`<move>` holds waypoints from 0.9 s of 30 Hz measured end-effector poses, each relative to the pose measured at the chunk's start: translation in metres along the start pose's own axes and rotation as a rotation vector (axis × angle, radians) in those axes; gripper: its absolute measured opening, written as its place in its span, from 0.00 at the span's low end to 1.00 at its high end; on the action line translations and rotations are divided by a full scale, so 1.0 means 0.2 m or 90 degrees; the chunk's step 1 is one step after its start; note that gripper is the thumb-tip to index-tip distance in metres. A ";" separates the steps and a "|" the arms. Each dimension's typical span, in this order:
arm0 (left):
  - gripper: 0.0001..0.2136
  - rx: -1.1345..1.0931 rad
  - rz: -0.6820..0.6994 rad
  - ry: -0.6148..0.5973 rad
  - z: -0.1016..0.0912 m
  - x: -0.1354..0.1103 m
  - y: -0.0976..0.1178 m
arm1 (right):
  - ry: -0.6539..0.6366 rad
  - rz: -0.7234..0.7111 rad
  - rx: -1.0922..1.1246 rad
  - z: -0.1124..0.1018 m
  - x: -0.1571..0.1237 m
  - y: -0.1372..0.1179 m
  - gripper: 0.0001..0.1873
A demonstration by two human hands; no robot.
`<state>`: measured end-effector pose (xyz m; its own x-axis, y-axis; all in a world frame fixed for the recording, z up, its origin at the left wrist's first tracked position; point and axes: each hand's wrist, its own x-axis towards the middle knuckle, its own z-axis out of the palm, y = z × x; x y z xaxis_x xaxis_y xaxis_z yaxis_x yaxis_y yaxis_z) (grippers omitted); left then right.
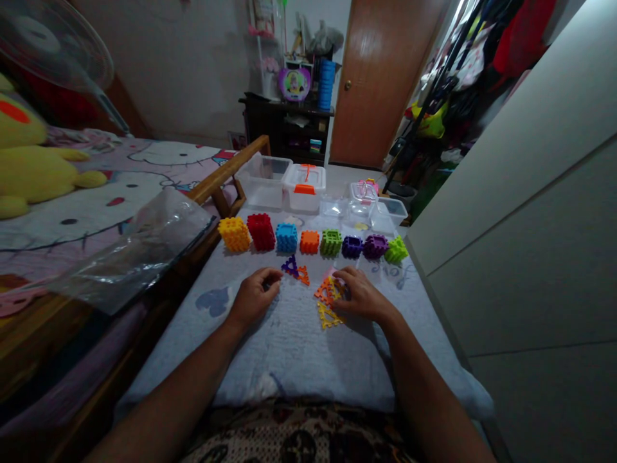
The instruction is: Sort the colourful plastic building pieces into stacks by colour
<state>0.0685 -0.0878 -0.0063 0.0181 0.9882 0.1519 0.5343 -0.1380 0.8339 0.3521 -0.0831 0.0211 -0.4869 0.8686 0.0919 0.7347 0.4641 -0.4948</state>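
My left hand [256,297] rests on the cloth with its fingers loosely curled and a gap between thumb and forefinger; nothing shows in it. Just beyond its fingertips lie a purple triangular plastic piece [290,265] and an orange triangular piece [303,275]. To the right, my right hand [360,293] reaches over a small group of toothed triangles, its fingers closed on a yellow triangular piece [338,288] that they partly cover. Beside that are an orange triangle [324,291] and, nearer me, another yellow triangle [330,316]. Some pink shows behind the fingertips.
Behind the hands runs a row of stacked toothed blocks, from a yellow stack [234,235] to a lime green one [396,249]. Clear plastic boxes [303,196] stand farther back. A wooden bed rail [231,170] with a plastic bag [144,251] borders the left; a pale cabinet [520,212] the right.
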 end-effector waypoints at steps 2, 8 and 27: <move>0.12 -0.003 -0.001 -0.002 0.00 0.00 0.01 | -0.006 0.002 -0.016 0.02 0.01 -0.02 0.28; 0.12 -0.009 0.000 0.002 0.00 0.00 0.01 | 0.005 0.014 0.014 0.04 0.01 -0.01 0.26; 0.13 0.179 0.281 -0.173 0.11 -0.08 0.24 | 0.098 0.034 -0.009 0.07 0.00 0.04 0.14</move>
<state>0.1123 -0.1088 0.0204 0.4855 0.8278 0.2810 0.6299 -0.5541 0.5443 0.3520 -0.0820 0.0050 -0.3689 0.9082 0.1976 0.7647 0.4175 -0.4909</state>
